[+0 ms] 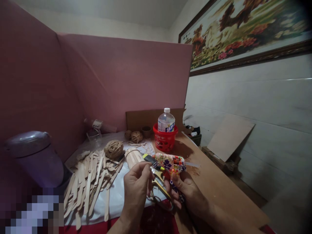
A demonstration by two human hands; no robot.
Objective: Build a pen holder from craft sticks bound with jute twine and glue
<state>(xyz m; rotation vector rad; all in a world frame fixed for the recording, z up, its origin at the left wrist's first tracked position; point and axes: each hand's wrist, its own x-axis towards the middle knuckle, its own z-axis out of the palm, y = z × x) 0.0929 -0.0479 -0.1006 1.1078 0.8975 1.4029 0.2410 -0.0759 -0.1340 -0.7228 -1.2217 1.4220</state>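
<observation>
My right hand (188,191) is wrapped round the grip of a flower-patterned hot glue gun (168,161), which has a small red light on its side. The gun points left, its front end close to my left hand (137,182). The fingers of that hand are pinched together; what lies between them is too small or hidden to name. Beneath and between the hands are scissors (162,190) with yellow-and-dark handles, partly covered by my fingers. Behind the left fingertips lies a black and yellow tool (149,158), perhaps a cutter. A bundle of wooden craft sticks (133,157) sits beside it.
Loose craft sticks (89,180) are heaped on a white sheet at left. Balls of twine (114,149) and a small brown pot (146,130) lie behind. A red bucket (165,139) holds a plastic bottle (166,122). A pink partition (126,71) encloses the back and left.
</observation>
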